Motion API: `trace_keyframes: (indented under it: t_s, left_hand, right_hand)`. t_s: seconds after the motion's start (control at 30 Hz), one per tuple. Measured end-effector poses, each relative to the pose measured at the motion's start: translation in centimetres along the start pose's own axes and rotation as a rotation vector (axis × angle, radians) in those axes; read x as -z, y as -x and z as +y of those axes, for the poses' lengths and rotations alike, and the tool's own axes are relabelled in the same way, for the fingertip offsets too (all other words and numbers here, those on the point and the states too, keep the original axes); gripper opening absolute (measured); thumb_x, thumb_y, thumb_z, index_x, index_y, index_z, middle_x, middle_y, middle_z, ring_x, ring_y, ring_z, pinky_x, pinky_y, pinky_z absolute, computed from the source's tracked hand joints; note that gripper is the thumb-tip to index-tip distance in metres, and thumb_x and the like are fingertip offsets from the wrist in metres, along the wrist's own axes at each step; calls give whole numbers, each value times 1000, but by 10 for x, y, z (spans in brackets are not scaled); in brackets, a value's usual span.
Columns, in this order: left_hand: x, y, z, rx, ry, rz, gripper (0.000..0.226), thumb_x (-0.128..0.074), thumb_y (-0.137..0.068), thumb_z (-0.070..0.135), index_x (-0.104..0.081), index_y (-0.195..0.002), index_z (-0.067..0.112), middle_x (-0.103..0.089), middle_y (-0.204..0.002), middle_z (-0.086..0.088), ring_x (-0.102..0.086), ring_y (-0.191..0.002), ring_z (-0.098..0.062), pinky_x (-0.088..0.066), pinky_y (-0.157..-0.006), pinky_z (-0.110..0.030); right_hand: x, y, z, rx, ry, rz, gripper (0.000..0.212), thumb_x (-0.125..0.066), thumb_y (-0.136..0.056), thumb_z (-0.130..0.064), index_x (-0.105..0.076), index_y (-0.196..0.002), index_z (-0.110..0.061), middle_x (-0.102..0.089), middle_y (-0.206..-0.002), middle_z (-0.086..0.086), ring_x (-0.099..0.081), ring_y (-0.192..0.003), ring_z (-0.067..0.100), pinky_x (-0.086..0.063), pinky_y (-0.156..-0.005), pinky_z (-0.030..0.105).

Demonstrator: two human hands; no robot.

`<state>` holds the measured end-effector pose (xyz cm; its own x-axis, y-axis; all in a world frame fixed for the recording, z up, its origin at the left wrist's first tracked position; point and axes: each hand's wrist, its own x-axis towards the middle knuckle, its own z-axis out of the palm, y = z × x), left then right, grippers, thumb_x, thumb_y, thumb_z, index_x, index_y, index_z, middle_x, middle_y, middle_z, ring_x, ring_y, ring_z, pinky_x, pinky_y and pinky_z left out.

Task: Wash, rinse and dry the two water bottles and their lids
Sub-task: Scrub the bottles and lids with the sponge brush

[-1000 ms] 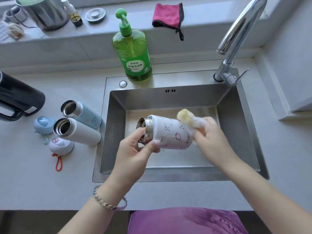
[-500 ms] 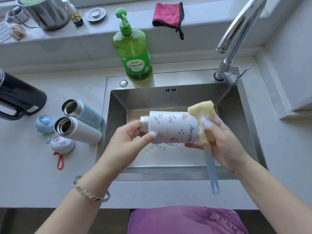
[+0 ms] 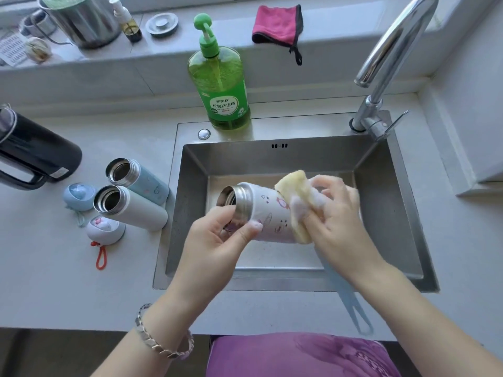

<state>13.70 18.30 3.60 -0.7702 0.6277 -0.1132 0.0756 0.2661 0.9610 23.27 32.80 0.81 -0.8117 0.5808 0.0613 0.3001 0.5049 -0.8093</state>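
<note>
Scrubbing stage, seen from my head view. The printed bottle (image 3: pixel 268 221) lies on its side in the air above the sink (image 3: pixel 272 156) basin, with its open mouth toward the sink's left wall.

Hazard, as I judge it: suds coat the bottle's body, and my left hand (image 3: pixel 217 240) supports it at the steel neck only. A firm stroke of the sponge (image 3: pixel 296 197) could twist the bottle loose and drop it against the basin floor (a dent, or a splash over the front rim).

Fingers: the left thumb and fingers are curled round the neck and clamped on it. My right hand (image 3: pixel 334 221) has its fingers bent over the foamy sponge and presses it onto the bottle's far half. The sponge's blue handle (image 3: pixel 351 308) hangs past the sink's front edge.

Two uncapped bottles (image 3: pixel 133 208) and their lids (image 3: pixel 104 231) wait on the counter beside the sink's left edge.
</note>
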Motion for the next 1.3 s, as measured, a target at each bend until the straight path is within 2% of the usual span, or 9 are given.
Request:
trace_keyframes:
  t_s: [0.2, 0.3, 0.37, 0.57, 0.73, 0.83, 1.03, 1.2, 1.3]
  left_hand:
    - [-3, 5, -10, -1, 31, -35, 34, -64, -69, 39, -66, -76, 5, -53, -71, -27, -46, -65, -21, -39, -59, -41]
    - [-1, 4, -13, -26, 1, -11, 23, -68, -72, 23, -63, -73, 1, -54, -67, -11, -52, -64, -8, -44, -62, -23]
    - [-2, 3, -13, -21, -12, -35, 19, -65, -72, 18, -62, -72, -1, -55, -68, -9, -52, -63, -7, -44, -62, -16]
    - [1, 6, -15, -98, -63, -103, 43, -62, -73, 36, -58, -72, -6, -50, -73, -10, -49, -73, -28, -43, -67, -42]
    - [-4, 7, -16, -73, -37, -102, 48, -62, -72, 38, -56, -72, -10, -47, -70, -10, -45, -68, -21, -39, -63, -38]
    - [-4, 8, -18, -60, -53, -66, 51, -61, -72, 40, -55, -73, -10, -49, -72, -14, -50, -72, -29, -42, -67, -43]
    - [4, 0, -25, 7, -30, 24, 44, -68, -70, 33, -62, -81, -9, -59, -85, -29, -60, -77, -32, -50, -75, -41]
    - [8, -1, -28, 52, -39, -1, 44, -68, -68, 34, -63, -82, -7, -60, -83, -29, -57, -72, -23, -49, -71, -46]
    - [7, 0, -28, 71, -28, -5, 38, -70, -68, 30, -65, -81, -5, -61, -84, -28, -58, -72, -24, -49, -76, -50]
  right_hand:
    - [-12, 2, -13, 143, -95, -109, 29, -45, -89, -23, -66, -108, -31, -40, -90, -10, -42, -83, 9, -36, -77, 14]
    - [-5, -7, -11, -79, -272, -166, 28, -47, -93, -26, -57, -77, -47, -42, -90, -5, -45, -73, -1, -37, -65, 10]
    - [-7, -3, -22, 36, -218, -182, 31, -43, -92, -29, -58, -91, -56, -43, -88, -5, -47, -80, 4, -39, -70, 9]
    - [6, -18, -12, -125, -170, -305, 25, -38, -81, -33, -52, -64, -43, -42, -84, -3, -46, -74, 7, -34, -61, 14]
    - [2, -5, -28, 72, -261, -293, 27, -39, -85, -42, -61, -94, -55, -45, -85, -1, -47, -77, 6, -38, -70, 7]
    - [11, -12, -3, -88, -156, -280, 35, -44, -92, -21, -53, -65, -40, -44, -70, -5, -42, -65, 9, -33, -57, 12]
    - [35, -11, 10, -339, -567, -165, 15, -48, -94, -26, -62, -93, -31, -47, -67, 10, -52, -59, 38, -50, -57, 16]
    - [36, -9, 12, -474, -618, -286, 12, -52, -93, -32, -59, -88, -24, -43, -53, -9, -33, -47, 8, -27, -45, 18]
    - [32, -10, 12, -529, -751, -329, 44, -43, -89, -52, -60, -93, -12, -52, -66, 4, -35, -53, 13, -27, -50, 22]
